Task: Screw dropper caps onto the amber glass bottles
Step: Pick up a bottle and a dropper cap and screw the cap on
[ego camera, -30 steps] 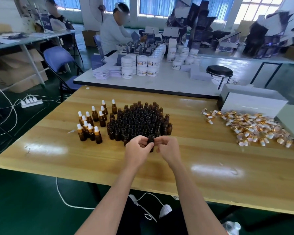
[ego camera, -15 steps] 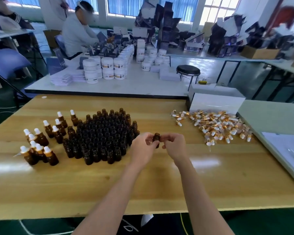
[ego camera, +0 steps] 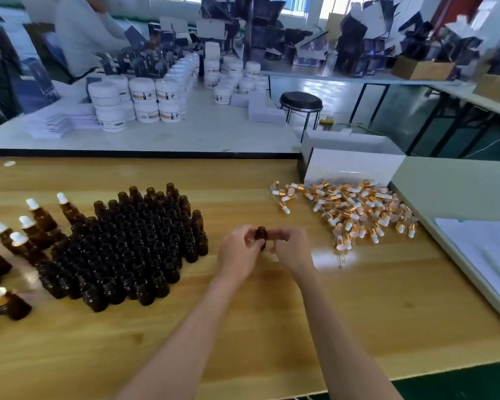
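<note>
One uncapped amber bottle (ego camera: 261, 235) is held upright above the wooden table (ego camera: 272, 327), between both my hands. My left hand (ego camera: 237, 252) grips it from the left and my right hand (ego camera: 290, 249) pinches it from the right. A dense cluster of open amber bottles (ego camera: 133, 246) stands to the left. Several capped bottles with white dropper bulbs (ego camera: 26, 226) stand at the far left. A loose pile of gold-and-white dropper caps (ego camera: 352, 209) lies to the right of my hands.
A white box (ego camera: 352, 166) stands behind the cap pile. A grey-green table with white sheets (ego camera: 479, 246) abuts on the right. Behind is a white table with white jars (ego camera: 145, 102), a black stool (ego camera: 300, 102) and a seated person (ego camera: 84, 33).
My hands have lifted one bottle out of the cluster's front edge and carried it to the right, toward the cap pile. The camera has turned right.
</note>
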